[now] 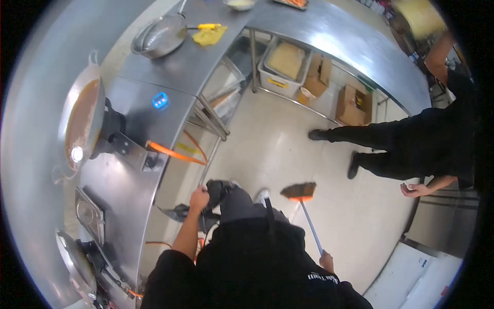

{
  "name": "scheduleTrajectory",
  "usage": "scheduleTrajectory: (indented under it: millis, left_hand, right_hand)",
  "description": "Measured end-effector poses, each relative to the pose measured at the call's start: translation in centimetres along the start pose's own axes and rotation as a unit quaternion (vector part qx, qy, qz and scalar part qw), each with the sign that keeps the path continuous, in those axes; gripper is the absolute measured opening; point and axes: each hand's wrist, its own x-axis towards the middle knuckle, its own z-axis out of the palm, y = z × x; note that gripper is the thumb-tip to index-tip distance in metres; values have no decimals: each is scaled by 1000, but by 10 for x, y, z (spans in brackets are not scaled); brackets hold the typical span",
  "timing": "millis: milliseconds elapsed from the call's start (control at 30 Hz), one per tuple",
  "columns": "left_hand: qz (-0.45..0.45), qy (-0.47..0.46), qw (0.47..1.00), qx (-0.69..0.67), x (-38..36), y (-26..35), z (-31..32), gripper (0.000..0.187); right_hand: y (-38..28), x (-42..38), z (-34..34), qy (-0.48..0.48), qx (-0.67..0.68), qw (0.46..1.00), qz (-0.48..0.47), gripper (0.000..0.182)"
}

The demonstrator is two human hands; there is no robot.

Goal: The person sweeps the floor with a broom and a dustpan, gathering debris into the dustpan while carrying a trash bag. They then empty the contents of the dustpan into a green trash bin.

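Note:
My right hand (326, 261) is wrapped around the pale blue handle of a broom (312, 225). Its orange head and dark bristles rest on the floor ahead of my feet. My left hand (199, 198) is closed at the edge of a black, crumpled thing (220, 192) that looks like a plastic bag. This hangs beside my left leg, close to the steel counter; its lower part is partly hidden by my arm and body.
A steel counter (131, 190) runs along the left, with a wok (82, 121) of brown liquid on a burner. An orange hose (175, 153) hangs off its edge. Another person (406, 136) stands at right. Cardboard boxes (354, 105) sit under the far table (329, 31).

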Motion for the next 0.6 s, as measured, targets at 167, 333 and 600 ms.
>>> scheduleTrajectory:
  millis: [167, 333, 600]
  left_hand:
    - [-28, -35, 999, 0, 4, 32, -7, 31]
    - [-39, -63, 997, -16, 14, 41, 2, 32]
    - [-58, -80, 989, -109, 80, 72, 16, 28]
  right_hand:
    - [-3, -37, -29, 71, 77, 991, -79, 36]
    - [-81, -8, -59, 97, 128, 970, -182, 35]
    - [-313, 110, -169, 36, 1, 987, -155, 37]
